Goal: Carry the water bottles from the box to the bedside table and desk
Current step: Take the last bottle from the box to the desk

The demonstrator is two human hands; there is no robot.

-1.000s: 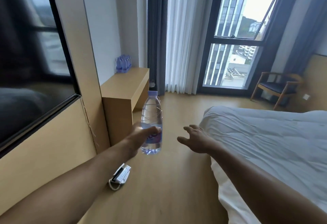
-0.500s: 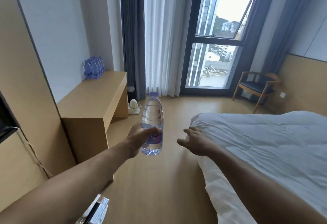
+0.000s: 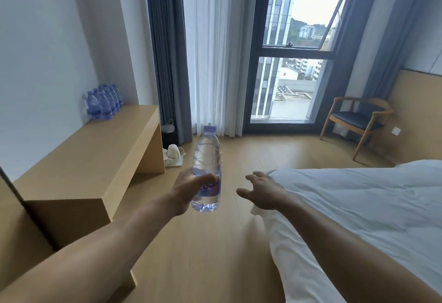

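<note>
My left hand [image 3: 189, 189] grips a clear water bottle [image 3: 207, 159] with a purple cap and label, held upright over the wooden floor in front of me. My right hand [image 3: 262, 191] hovers beside it with fingers spread and holds nothing. A light wooden desk [image 3: 93, 159] stands along the left wall. Several more water bottles [image 3: 104, 103] are grouped at its far corner against the wall. No box or bedside table is in view.
A bed with a white duvet [image 3: 363, 211] fills the right side. A white kettle on a tray [image 3: 173, 155] sits on the floor past the desk. A wooden chair [image 3: 356, 121] stands by the window [image 3: 290, 63] at the back right.
The view has advanced along the room and the black screen on the left has passed out of sight. The desk is closer now. Both hands keep the same pose.
</note>
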